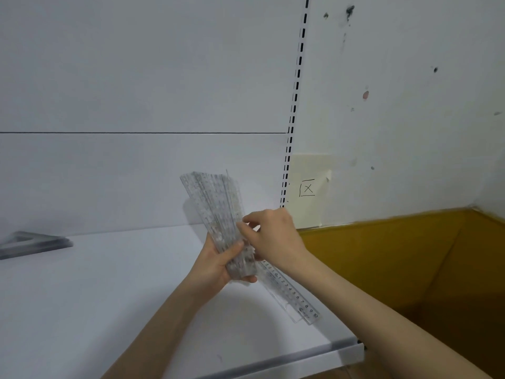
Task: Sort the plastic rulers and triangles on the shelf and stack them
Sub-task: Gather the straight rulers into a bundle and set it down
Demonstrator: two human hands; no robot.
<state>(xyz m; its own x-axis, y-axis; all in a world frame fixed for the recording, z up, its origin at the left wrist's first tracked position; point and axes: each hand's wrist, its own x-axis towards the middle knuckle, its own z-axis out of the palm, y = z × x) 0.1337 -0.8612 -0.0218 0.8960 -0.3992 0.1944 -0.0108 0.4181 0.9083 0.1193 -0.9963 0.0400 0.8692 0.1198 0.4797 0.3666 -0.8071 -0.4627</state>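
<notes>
Over the white shelf (95, 296), both hands grip fanned rulers (216, 203).

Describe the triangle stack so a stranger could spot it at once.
Start at the white shelf and follow it to the far left of the view. The stack of triangles lies flat there, untouched. Unlike the clear rulers fanned in the left hand, it is greyish, three-cornered and has an open middle.

The triangle stack (35, 243) is blurred and cut by the left edge, and the left hand (216, 265) hides the lower ends of the fanned clear rulers (216, 198), their count unclear.
</notes>
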